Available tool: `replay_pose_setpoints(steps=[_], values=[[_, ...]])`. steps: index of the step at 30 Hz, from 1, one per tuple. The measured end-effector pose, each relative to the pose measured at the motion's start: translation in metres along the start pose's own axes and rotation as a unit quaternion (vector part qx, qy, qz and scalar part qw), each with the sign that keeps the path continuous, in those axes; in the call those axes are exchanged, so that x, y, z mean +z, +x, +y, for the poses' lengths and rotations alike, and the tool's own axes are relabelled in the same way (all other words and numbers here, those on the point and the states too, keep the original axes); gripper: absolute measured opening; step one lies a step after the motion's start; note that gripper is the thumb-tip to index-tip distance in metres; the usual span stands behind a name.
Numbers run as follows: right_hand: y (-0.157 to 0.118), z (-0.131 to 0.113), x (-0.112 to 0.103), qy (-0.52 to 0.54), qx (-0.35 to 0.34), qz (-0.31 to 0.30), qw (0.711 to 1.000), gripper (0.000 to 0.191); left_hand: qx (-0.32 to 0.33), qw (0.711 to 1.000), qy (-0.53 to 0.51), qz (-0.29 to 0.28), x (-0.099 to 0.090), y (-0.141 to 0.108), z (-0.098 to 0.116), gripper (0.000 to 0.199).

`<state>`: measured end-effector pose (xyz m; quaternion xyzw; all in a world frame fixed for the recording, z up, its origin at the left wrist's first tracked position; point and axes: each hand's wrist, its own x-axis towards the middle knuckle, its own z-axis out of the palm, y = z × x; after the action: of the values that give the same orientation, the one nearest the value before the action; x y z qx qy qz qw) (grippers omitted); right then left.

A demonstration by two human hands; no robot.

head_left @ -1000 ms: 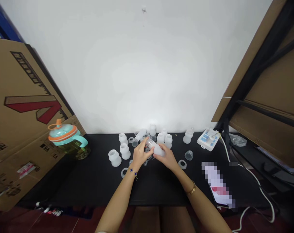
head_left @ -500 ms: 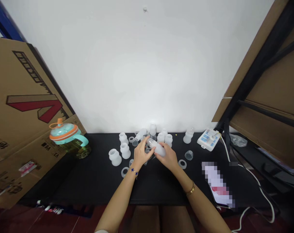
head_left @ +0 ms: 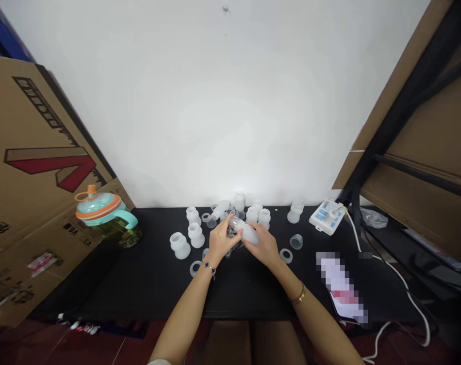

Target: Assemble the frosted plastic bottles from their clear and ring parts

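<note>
Between my hands lies a tilted, translucent white bottle (head_left: 249, 233) with a clear cap (head_left: 237, 223) at its upper left end. My left hand (head_left: 222, 239) is closed around the cap end. Fingers of my right hand (head_left: 263, 246) wrap round the white body. Several open white bottles (head_left: 196, 236) stand to the left, and more (head_left: 264, 219) stand behind my hands. Clear caps and rings lie among them, partly hidden by my hands. A ring (head_left: 285, 256) and a clear cap (head_left: 296, 242) rest right of my right hand. Farther back stands a capped bottle (head_left: 295, 211).
A teal and orange jug (head_left: 101, 209) stands at the left of the black table (head_left: 139, 289), beside a cardboard box (head_left: 32, 192). At the right are a white power strip (head_left: 328, 217), a phone (head_left: 342, 291), a white cable (head_left: 397, 279) and a plastic bag (head_left: 374, 218).
The view has shifted slightly. Both hands keep hold of the bottle and its cap, in nearly the same pose.
</note>
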<state>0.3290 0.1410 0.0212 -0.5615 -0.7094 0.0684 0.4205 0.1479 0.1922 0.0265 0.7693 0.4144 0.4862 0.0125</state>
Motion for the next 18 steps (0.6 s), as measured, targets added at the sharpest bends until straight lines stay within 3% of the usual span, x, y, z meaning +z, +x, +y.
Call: replay_pose_setpoints(steps=[7,12,16,18], values=[[0.000,-0.004,-0.003,0.012,0.003,-0.012,1.000,0.047,0.023,0.999,-0.028,0.006,-0.003,0.000,0.001,0.049],[0.001,-0.001,-0.001,0.047,0.023,-0.009,0.999,0.047,0.007,0.998,-0.061,-0.023,-0.001,0.000,0.003,0.051],[0.004,0.001,0.000,0.159,0.067,-0.005,0.985,0.051,-0.033,0.993,-0.105,-0.044,-0.004,0.000,0.008,0.061],[0.005,0.000,-0.001,0.269,0.104,-0.011,0.957,0.056,-0.051,0.987,-0.140,-0.058,-0.007,0.000,0.011,0.063]])
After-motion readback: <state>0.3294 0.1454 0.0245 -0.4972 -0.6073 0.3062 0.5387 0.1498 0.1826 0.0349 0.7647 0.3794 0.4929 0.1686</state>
